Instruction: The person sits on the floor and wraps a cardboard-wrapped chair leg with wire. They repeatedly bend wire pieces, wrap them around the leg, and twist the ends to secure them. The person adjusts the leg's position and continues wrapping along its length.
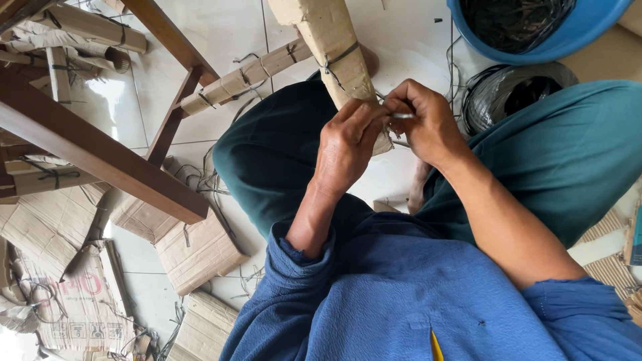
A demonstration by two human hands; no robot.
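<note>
The wrapped leg (338,53) is getting trimmed: left hand (348,144) clamping its end, right hand (428,124) pinching a blade (403,115); next calls for steady cutting.

The left hand (348,144) and the right hand (424,124) meet at the lower end of a cardboard-wrapped leg (334,47). The right fingers (394,107) pinch a thin pale strip (404,115). A blue tub (535,40) stands near on the floor (221,27).

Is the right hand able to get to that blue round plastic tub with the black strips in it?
Probably yes. The right hand is busy pinching something small and pale at the cardboard-wrapped leg, but nothing lies between it and the blue round plastic tub, which sits just beyond on that same side.
</note>
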